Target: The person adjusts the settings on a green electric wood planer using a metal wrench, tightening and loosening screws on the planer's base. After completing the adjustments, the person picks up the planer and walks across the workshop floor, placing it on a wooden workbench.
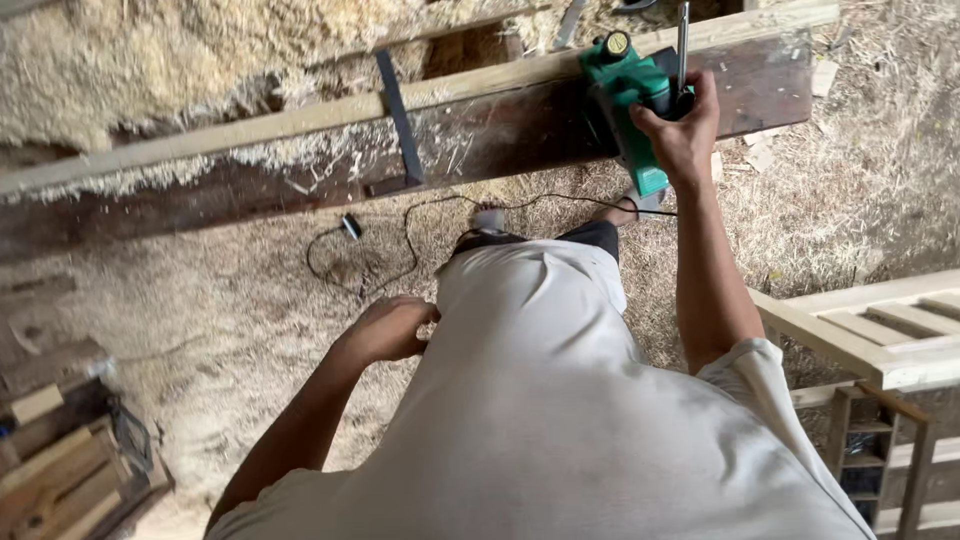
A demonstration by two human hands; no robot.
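My right hand grips the handle of a green electric planer that sits on a pale wooden plank laid along a dark wooden workbench. A dark metal clamp crosses the plank left of the planer. My left hand rests against the hem of my white shirt at my waist, fingers curled, holding no tool. A black power cord loops over the floor below the bench.
Wood shavings cover the floor and pile up behind the bench. A pale wooden slatted frame stands at the right. Stacked wood pieces lie at the bottom left. A small wooden rack is at the bottom right.
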